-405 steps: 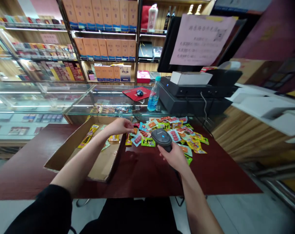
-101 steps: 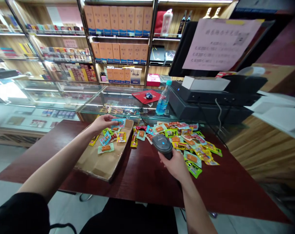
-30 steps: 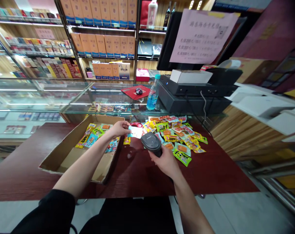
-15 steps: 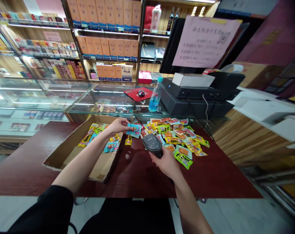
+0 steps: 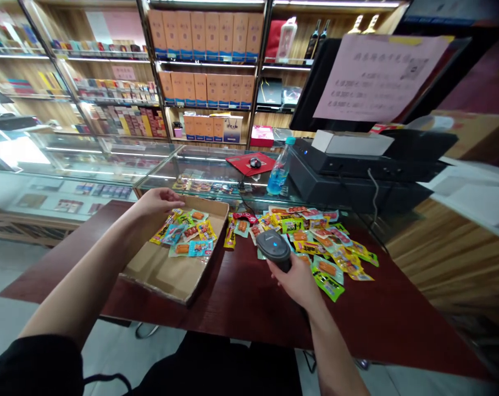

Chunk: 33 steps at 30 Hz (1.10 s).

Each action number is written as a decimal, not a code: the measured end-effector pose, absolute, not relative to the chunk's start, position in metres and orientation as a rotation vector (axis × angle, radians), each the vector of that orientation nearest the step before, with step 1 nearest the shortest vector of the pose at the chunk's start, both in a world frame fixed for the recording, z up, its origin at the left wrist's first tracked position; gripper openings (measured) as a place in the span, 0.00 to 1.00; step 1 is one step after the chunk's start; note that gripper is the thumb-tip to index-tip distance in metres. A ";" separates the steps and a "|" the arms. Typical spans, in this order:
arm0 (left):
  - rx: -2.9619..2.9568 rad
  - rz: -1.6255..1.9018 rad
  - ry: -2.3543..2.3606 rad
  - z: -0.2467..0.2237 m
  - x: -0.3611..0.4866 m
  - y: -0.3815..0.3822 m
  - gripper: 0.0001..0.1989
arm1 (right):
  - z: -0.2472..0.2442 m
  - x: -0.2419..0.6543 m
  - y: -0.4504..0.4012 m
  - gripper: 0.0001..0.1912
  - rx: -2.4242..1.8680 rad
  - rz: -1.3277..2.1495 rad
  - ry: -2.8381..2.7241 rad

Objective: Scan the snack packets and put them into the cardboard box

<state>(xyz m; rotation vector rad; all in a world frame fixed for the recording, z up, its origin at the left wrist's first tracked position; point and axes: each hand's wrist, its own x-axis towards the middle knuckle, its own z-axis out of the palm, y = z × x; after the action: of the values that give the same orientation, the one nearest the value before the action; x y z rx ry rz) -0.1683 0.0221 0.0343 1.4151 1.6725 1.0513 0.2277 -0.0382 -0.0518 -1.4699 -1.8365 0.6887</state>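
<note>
My left hand hovers over the back left part of a shallow cardboard box, its fingers loosely curled and apart with nothing seen between them. Several small snack packets in blue, yellow and green lie in the box below it. My right hand is wrapped round the handle of a dark handheld scanner, which shows a small blue light. Beyond and right of the scanner spreads a pile of snack packets. A yellow packet lies between box and pile.
Behind the dark red table stands a glass counter with a blue bottle, a mouse on a red mat, and a monitor above black equipment. Shelves of boxes line the back.
My left hand has moved left from beside the pile to over the box, and the blue packet has left its fingers. The view has shifted, and a blue light now shows on the scanner.
</note>
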 end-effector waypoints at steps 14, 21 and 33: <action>1.648 0.729 1.296 -0.013 -0.010 0.067 0.17 | -0.044 0.260 -0.052 0.16 -1.689 0.593 -1.716; 2.149 0.544 1.257 -0.051 0.056 0.076 0.17 | -0.053 0.273 -0.057 0.17 -1.696 0.543 -1.677; 2.648 0.144 1.272 -0.095 0.076 0.051 0.33 | -0.059 0.272 -0.057 0.15 -1.667 0.548 -1.685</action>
<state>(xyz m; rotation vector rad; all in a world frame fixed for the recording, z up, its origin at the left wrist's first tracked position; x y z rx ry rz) 0.0760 0.0514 -0.0953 2.6476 1.2721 0.1439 0.2724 -0.0569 -0.0588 -1.6668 -1.6848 0.5484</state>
